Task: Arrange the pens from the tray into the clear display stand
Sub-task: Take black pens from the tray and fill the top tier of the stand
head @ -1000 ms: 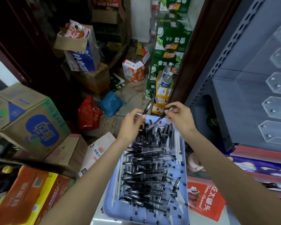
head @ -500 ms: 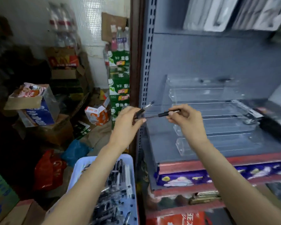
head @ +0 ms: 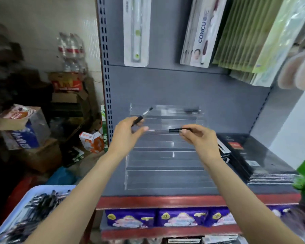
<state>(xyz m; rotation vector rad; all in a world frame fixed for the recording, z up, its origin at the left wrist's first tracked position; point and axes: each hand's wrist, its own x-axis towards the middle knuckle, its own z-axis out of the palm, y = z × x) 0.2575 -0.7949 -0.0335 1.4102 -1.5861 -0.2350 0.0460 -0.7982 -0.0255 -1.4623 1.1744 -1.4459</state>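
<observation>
Pens in both hands, raised over the clear stand [head: 165, 155] on the shelf [head: 192, 199]. Left hand [head: 125, 136] curled round one pen [head: 142, 116], tip angled up and far. Right hand [head: 199, 140] pinching another pen [head: 174, 130] level, likely lined up with a middle tier. One pen already lying in the top tier [head: 188, 110]. Tray [head: 12, 210] of remaining pens near left.
</observation>
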